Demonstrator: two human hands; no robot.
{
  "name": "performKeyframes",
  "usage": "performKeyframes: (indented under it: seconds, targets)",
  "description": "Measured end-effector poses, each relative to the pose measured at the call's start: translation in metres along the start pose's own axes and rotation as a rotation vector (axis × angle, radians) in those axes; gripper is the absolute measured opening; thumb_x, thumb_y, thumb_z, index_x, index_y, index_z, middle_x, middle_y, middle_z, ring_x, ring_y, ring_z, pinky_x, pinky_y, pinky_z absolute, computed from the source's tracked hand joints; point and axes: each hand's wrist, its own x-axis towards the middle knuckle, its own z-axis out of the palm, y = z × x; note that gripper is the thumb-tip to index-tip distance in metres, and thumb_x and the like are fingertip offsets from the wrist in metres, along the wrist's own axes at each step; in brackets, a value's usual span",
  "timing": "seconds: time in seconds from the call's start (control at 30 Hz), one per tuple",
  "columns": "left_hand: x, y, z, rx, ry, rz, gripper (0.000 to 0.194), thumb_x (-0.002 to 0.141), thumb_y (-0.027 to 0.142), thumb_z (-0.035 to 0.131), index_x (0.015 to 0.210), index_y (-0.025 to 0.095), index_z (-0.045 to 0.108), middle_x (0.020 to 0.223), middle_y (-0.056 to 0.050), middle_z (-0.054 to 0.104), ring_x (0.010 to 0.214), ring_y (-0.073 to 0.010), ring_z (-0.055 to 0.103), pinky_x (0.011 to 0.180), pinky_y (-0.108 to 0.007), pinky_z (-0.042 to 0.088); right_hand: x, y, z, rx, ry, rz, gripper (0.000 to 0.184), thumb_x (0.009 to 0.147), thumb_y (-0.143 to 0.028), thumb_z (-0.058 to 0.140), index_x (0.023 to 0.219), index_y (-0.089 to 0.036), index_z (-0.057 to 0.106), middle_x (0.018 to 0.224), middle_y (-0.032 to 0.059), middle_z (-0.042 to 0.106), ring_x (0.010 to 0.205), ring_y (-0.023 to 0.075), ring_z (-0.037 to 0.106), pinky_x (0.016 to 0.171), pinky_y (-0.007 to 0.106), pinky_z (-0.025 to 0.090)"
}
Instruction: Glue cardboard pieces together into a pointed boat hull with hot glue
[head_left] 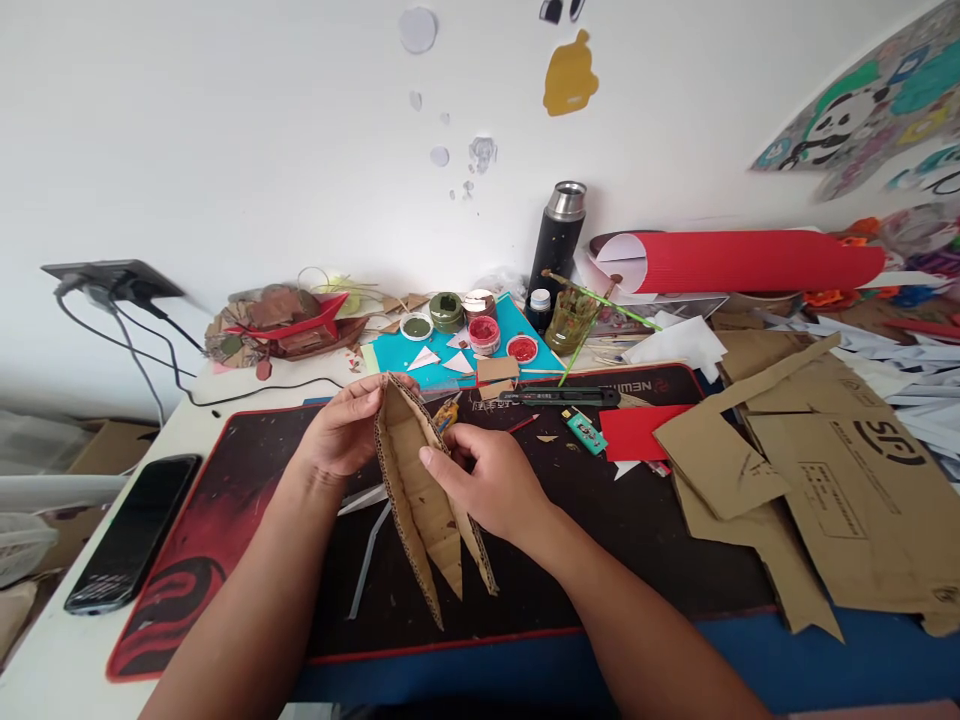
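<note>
A boat-shaped cardboard piece point(416, 480), with a pointed base and two raised side strips, is held between both hands above the dark desk mat point(585, 540). My left hand point(349, 425) grips its far upper end, thumb on the left strip and fingers behind. Midway along the right strip, my right hand point(491, 475) pinches the wall, thumb inside and fingers outside. At the near end the strips and base stand apart as separate points. A yellow-handled tool point(448, 411) lies just beyond my right hand, partly hidden. A black utility knife point(562, 397) rests farther back.
Cut cardboard point(847, 480) and red paper point(641, 433) lie on the right. Open paint pots point(484, 335), a brush jar point(571, 318) and a black thermos point(556, 240) stand at the back. On the left are a phone point(135, 530) and a cardboard model boat point(292, 325).
</note>
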Motion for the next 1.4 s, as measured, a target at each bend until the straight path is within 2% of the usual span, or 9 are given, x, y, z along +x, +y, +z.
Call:
performKeyframes:
  seconds: [0.23,0.7,0.87,1.1,1.4]
  targets:
    - [0.001,-0.002,-0.004,-0.014,-0.020,-0.001,0.042,0.065,0.039,0.101,0.097,0.016,0.087,0.091,-0.012,0.082,0.073,-0.0255,0.078,0.069,-0.035,0.066,0.000,-0.002,0.000,0.023,-0.004,0.003,0.040,0.098,-0.049,0.067,0.072,-0.023,0.052,0.064,-0.0051,0.054,0.060,0.0130,0.045,0.059,0.030,0.031]
    - [0.001,-0.003,0.000,-0.032,-0.006,0.001,0.040,0.063,0.039,0.102,0.090,0.016,0.084,0.096,-0.012,0.080,0.074,-0.0231,0.075,0.069,-0.033,0.063,-0.002,-0.004,0.000,0.014,-0.012,0.005,0.039,0.098,-0.049,0.066,0.073,-0.023,0.052,0.064,-0.0047,0.053,0.060,0.0133,0.045,0.058,0.029,0.030]
    - [0.001,-0.003,0.001,-0.019,-0.017,0.012,0.041,0.063,0.041,0.103,0.089,0.015,0.084,0.092,-0.010,0.079,0.074,-0.0224,0.074,0.068,-0.032,0.063,-0.002,-0.004,0.000,0.010,-0.024,0.009,0.037,0.099,-0.048,0.065,0.075,-0.022,0.055,0.066,-0.0043,0.055,0.062,0.0135,0.047,0.059,0.029,0.031]
    - [0.002,-0.006,0.002,-0.030,-0.026,0.001,0.046,0.061,0.047,0.105,0.089,0.017,0.084,0.092,-0.009,0.077,0.074,-0.0214,0.072,0.066,-0.031,0.061,-0.002,-0.002,0.003,-0.011,-0.029,0.004,0.042,0.099,-0.049,0.065,0.071,-0.023,0.047,0.064,-0.0054,0.049,0.060,0.0130,0.042,0.058,0.030,0.028]
    - [0.004,-0.010,0.014,-0.067,-0.037,0.046,0.037,0.071,0.047,0.100,0.082,0.017,0.080,0.083,-0.006,0.066,0.078,-0.0193,0.062,0.068,-0.029,0.055,-0.002,-0.001,0.005,-0.052,-0.043,0.002,0.047,0.099,-0.051,0.064,0.068,-0.023,0.040,0.061,-0.0058,0.044,0.059,0.0129,0.038,0.058,0.031,0.024]
